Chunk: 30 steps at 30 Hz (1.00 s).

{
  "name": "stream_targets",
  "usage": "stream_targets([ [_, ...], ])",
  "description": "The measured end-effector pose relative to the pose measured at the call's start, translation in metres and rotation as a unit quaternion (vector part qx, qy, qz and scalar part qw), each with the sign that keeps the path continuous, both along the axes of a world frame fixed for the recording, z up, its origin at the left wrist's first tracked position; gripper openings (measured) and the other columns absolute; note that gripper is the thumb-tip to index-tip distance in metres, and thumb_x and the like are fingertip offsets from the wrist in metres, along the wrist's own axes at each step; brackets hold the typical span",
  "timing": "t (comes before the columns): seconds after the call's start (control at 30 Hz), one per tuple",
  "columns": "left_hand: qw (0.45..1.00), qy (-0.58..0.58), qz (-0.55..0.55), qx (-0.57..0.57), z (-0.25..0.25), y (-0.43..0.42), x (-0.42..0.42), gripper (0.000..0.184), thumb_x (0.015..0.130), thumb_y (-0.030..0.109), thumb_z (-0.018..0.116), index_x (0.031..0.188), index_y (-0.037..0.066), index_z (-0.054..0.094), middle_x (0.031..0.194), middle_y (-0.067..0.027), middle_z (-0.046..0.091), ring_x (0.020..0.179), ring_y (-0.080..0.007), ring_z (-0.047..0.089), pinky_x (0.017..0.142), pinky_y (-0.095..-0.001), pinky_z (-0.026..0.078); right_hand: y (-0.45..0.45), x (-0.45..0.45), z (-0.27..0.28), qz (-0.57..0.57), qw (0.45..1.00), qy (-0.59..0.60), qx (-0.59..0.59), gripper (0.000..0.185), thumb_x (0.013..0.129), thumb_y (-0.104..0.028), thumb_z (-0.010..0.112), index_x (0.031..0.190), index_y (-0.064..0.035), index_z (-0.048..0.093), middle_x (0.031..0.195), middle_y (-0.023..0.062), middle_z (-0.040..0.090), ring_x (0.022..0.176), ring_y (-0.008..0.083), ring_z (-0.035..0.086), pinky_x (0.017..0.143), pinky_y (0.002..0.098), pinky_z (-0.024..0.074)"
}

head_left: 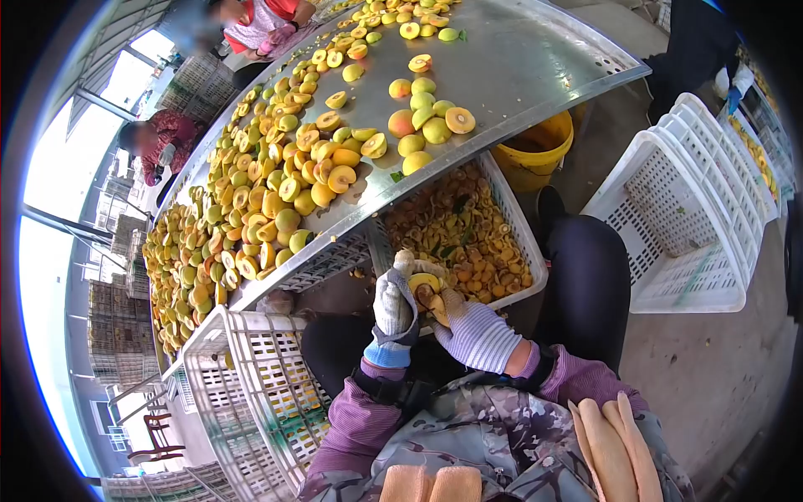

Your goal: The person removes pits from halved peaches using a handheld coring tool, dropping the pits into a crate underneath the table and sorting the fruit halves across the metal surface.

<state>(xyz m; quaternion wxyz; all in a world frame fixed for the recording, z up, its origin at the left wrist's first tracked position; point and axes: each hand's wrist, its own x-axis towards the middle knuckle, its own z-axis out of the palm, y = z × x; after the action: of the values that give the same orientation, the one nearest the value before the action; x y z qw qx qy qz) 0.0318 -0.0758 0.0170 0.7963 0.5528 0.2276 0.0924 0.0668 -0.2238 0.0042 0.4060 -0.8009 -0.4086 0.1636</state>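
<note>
Both my hands, in gloves, meet above a crate at my lap. My left hand (394,305), in a pale glove with a blue cuff, is closed against one side of a cut apricot (428,284). From the other side my right hand (480,335), in a striped glove, pinches the same fruit. Its cut yellow flesh faces up, with a brownish middle. Any tool in my fingers is hidden. Below is a white crate (535,269) filled with apricot halves and pieces (468,222).
A metal table (519,58) with a raised edge bears many whole and cut apricots (268,184). A yellow bucket (544,151) stands beneath it. Stacked white crates (682,209) are at right, more crates (259,385) at left. Other people (171,142) sit across the table.
</note>
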Motion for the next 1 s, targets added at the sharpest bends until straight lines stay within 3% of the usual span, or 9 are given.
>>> stream_targets([
  [0.3, 0.993, -0.072, -0.011, 0.094, 0.001, -0.01, 0.002, 0.055, 0.092, 0.046, 0.049, 0.09, -0.008, 0.062, 0.079, -0.0137, 0.065, 0.07, -0.0181, 0.061, 0.065, -0.029, 0.05, 0.003, -0.002, -0.011, 0.032, 0.996, 0.086, 0.012, 0.033, 0.083, -0.021, 0.059, 0.105, 0.0024, 0.05, 0.088, 0.0266, 0.06, 0.08, 0.0422, 0.06, 0.07, 0.048, 0.0501],
  [0.57, 0.978, 0.082, -0.02, 0.192, 0.031, -0.014, 0.013, 0.031, 0.093, 0.024, 0.056, 0.088, -0.006, 0.064, 0.075, -0.009, 0.066, 0.061, -0.0109, 0.057, 0.055, -0.0241, 0.046, 0.002, 0.001, -0.011, 0.061, 0.966, 0.153, 0.199, 0.03, 0.085, -0.018, 0.058, 0.111, -0.0046, 0.055, 0.092, 0.018, 0.062, 0.089, 0.0363, 0.061, 0.079, 0.042, 0.0492],
  [0.63, 0.974, 0.143, -0.104, 0.142, 0.041, -0.01, 0.015, 0.032, 0.09, 0.026, 0.06, 0.086, -0.005, 0.064, 0.074, -0.0107, 0.066, 0.058, -0.0122, 0.057, 0.051, -0.0249, 0.045, -0.005, 0.009, 0.016, 0.096, 0.891, 0.42, 0.147, 0.023, 0.088, -0.022, 0.059, 0.1, -0.0023, 0.057, 0.074, 0.0103, 0.061, 0.07, 0.0246, 0.063, 0.064, 0.0354, 0.0512],
  [0.67, 0.974, 0.144, -0.104, 0.142, 0.037, -0.008, 0.016, 0.032, 0.09, 0.026, 0.06, 0.086, -0.005, 0.064, 0.074, -0.0107, 0.066, 0.058, -0.0122, 0.057, 0.051, -0.0249, 0.045, -0.007, 0.012, 0.017, 0.096, 0.89, 0.421, 0.147, 0.023, 0.088, -0.022, 0.059, 0.1, -0.0023, 0.057, 0.074, 0.0103, 0.061, 0.07, 0.0246, 0.063, 0.064, 0.0354, 0.0512],
  [0.73, 0.985, -0.066, -0.161, 0.02, 0.021, 0.0, 0.018, 0.037, 0.086, 0.033, 0.063, 0.08, -0.003, 0.063, 0.072, -0.0135, 0.064, 0.055, -0.0151, 0.056, 0.05, -0.0266, 0.045, -0.014, 0.018, 0.016, 0.152, 0.748, 0.638, 0.104, 0.021, 0.089, -0.024, 0.06, 0.089, -0.0033, 0.056, 0.057, 0.0034, 0.053, 0.049, 0.0131, 0.054, 0.047, 0.0281, 0.0456],
  [0.87, 0.98, -0.143, -0.127, -0.049, -0.013, -0.006, 0.032, 0.047, 0.086, 0.043, 0.059, 0.067, 0.0, 0.059, 0.072, -0.0173, 0.062, 0.051, -0.0182, 0.054, 0.048, -0.0288, 0.043, -0.016, 0.02, 0.02, 0.124, 0.736, 0.654, 0.128, 0.019, 0.089, -0.022, 0.06, 0.084, -0.0053, 0.053, 0.05, 0.0025, 0.049, 0.038, 0.01, 0.046, 0.038, 0.0255, 0.0384],
  [0.93, 0.971, -0.225, -0.085, -0.001, -0.019, -0.011, 0.034, 0.045, 0.088, 0.039, 0.061, 0.072, -0.003, 0.063, 0.072, -0.0148, 0.064, 0.049, -0.0158, 0.053, 0.049, -0.0281, 0.043, -0.008, 0.017, 0.017, 0.072, 0.83, 0.543, 0.106, 0.023, 0.089, -0.024, 0.059, 0.076, -0.0054, 0.053, 0.051, 0.0027, 0.05, 0.039, 0.0108, 0.047, 0.038, 0.0253, 0.0382],
  [0.97, 0.97, -0.225, -0.09, -0.003, -0.019, -0.011, 0.033, 0.045, 0.088, 0.039, 0.061, 0.072, -0.003, 0.063, 0.072, -0.0148, 0.064, 0.049, -0.0158, 0.053, 0.049, -0.0281, 0.043, -0.007, 0.017, 0.014, 0.044, 0.87, 0.482, 0.097, 0.026, 0.09, -0.025, 0.059, 0.073, -0.0054, 0.053, 0.052, 0.0028, 0.05, 0.04, 0.0112, 0.048, 0.038, 0.0252, 0.0381],
  [1.0, 0.988, -0.118, -0.084, 0.055, -0.005, -0.013, 0.032, 0.046, 0.089, 0.04, 0.06, 0.071, -0.003, 0.063, 0.071, -0.0142, 0.064, 0.047, -0.0151, 0.051, 0.048, -0.0279, 0.042, -0.009, 0.017, 0.006, 0.062, 0.833, 0.541, 0.098, 0.029, 0.09, -0.026, 0.059, 0.069, -0.0058, 0.053, 0.053, 0.0031, 0.05, 0.04, 0.0114, 0.048, 0.037, 0.0253, 0.0382],
])
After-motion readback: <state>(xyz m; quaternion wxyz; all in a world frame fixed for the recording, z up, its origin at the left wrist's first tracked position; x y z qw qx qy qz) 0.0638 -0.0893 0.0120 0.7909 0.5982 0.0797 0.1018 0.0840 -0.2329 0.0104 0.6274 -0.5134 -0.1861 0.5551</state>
